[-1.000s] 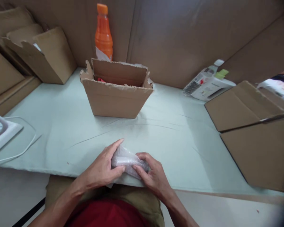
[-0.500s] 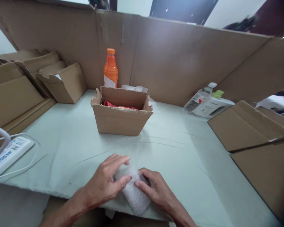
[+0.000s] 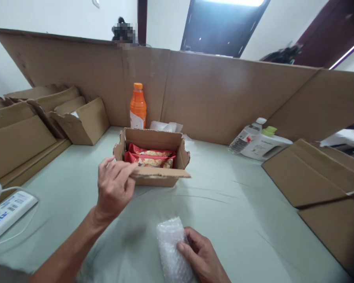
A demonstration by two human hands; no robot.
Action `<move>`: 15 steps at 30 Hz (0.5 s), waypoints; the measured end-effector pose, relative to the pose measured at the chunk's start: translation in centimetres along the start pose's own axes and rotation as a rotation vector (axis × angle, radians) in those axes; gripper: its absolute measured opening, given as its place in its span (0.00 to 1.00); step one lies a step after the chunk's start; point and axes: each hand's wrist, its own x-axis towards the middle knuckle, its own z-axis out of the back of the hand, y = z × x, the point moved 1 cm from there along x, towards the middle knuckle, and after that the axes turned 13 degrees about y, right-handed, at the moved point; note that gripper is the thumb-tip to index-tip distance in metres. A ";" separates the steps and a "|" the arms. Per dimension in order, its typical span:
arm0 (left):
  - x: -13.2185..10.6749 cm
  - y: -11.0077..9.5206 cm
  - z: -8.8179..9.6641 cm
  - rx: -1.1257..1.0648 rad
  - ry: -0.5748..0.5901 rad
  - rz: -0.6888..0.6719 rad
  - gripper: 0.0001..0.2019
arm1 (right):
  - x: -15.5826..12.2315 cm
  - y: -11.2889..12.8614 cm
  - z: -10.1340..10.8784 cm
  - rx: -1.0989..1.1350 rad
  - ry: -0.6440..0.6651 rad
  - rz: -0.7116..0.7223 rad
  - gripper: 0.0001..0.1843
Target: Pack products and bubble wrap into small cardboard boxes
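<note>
My right hand (image 3: pixel 205 253) grips a bubble-wrapped packet (image 3: pixel 172 245) by its right side, near the front of the table; what lies inside the wrap cannot be made out. Ahead, my left hand (image 3: pixel 115 188) is closed on the left part of the front flap of an open cardboard box (image 3: pixel 156 182). That flap leans outward toward me. Inside the box lie red snack packets (image 3: pixel 153 157) with printed food pictures.
Behind the box stand an orange bottle (image 3: pixel 138 106) and some clear plastic wrap (image 3: pixel 165 126). Cardboard boxes (image 3: pixel 88 122) fill the left, others (image 3: pixel 306 173) the right. A clear bottle (image 3: pixel 246 137), a white jug (image 3: pixel 262 145) and a power strip (image 3: pixel 10 214) are there too. A cardboard wall (image 3: pixel 212 98) closes the back.
My left hand has left the bubble-wrapped packet and moved forward to the box. The front flap has tipped outward, showing the red packets. My right hand keeps the bubble-wrapped packet. The view has tilted up.
</note>
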 end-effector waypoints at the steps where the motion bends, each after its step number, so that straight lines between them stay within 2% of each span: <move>1: -1.0 -0.4 -0.1 -0.016 -0.034 0.004 0.18 | 0.0 0.0 0.0 -0.007 0.001 -0.001 0.23; 4: -2.9 -1.0 -0.3 -0.066 -0.088 0.029 0.18 | 0.1 0.1 0.1 -0.005 -0.001 -0.010 0.23; 7: -3.1 -0.8 -0.6 -0.103 -0.105 0.061 0.18 | 0.4 0.3 0.2 0.023 0.001 -0.014 0.23; 10: -3.0 -0.6 -1.0 -0.106 -0.111 0.078 0.17 | 0.4 0.9 0.5 0.049 0.058 -0.012 0.22; 13: -3.5 -0.7 -1.4 -0.078 -0.111 0.101 0.17 | -0.2 2.9 1.6 -0.039 0.119 0.003 0.21; 15: -3.9 -0.8 -1.6 -0.066 -0.109 0.122 0.18 | -0.9 5.1 2.8 -0.155 0.078 0.054 0.20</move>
